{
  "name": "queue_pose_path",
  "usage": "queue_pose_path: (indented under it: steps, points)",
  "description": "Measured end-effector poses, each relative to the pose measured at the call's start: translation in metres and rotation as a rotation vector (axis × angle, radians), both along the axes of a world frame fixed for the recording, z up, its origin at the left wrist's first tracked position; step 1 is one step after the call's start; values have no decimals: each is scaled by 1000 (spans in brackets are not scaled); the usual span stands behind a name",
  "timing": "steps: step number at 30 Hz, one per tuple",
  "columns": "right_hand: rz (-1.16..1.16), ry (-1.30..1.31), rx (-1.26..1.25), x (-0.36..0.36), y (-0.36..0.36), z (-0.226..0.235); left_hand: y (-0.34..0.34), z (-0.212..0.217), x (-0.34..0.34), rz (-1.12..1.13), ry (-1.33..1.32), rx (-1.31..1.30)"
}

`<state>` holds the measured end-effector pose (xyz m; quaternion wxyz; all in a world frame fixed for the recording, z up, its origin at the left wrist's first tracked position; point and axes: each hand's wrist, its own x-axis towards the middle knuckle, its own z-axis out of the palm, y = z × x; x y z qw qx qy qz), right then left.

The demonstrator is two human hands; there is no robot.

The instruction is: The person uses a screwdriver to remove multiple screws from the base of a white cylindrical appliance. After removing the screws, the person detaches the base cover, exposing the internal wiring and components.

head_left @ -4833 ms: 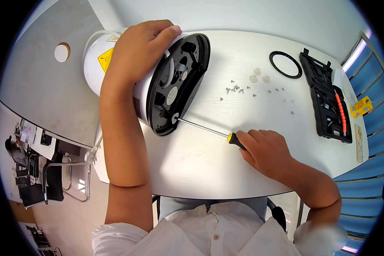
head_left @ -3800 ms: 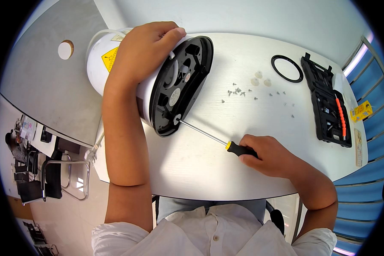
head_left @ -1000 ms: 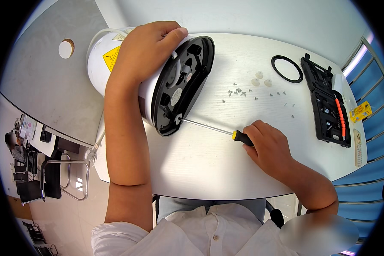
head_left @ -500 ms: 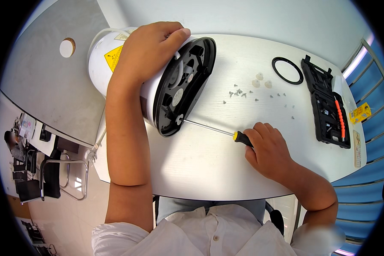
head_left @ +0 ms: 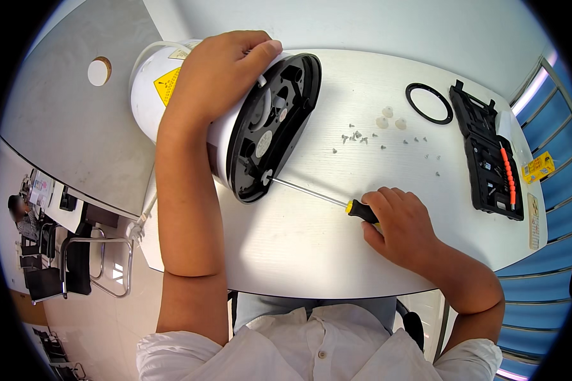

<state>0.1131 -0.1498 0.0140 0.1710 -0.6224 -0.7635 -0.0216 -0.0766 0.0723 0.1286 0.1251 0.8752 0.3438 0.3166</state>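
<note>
A white rounded appliance with a yellow warning label lies on its side at the table's left, its black base facing right. My left hand is wrapped over the appliance's top near the base rim, holding it. In my right hand is a screwdriver with a black-and-yellow handle, its fingers and thumb closed around the handle's end. The long metal shaft runs left, and its tip meets a round recess at the base's lower end. Whatever lies under the tip is too small to make out.
Several small screws lie scattered mid-table, beside pale round pads. Farther right are a black ring, an unfolded black tool case with an orange flexible shaft, and a yellow box. A grey table adjoins at left.
My right fingers have shifted on the screwdriver, baring more of its handle. The tip stays in the same recess. My left hand and the appliance have hardly moved.
</note>
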Motion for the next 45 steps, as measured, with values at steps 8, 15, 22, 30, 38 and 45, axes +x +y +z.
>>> queue_pose_path:
  steps: [8,15,22,30,38,45]
  points:
    - [-38,-32,-12,2,-1,1,-2,2,0,0,15,-16]
    - [-69,-41,-34,8,-1,7,0,-5,2,-19,-64,62]
    - [-219,92,-165,45,7,34,1,-3,0,-1,-73,-29]
    - [-395,407,-202,108,21,53,-18,11,-4,-184,-173,589]
    - [-229,508,-120,130,19,47,-75,-2,18,-442,-27,342]
    - [-204,513,-94,127,18,50,-83,-12,31,-392,155,143]
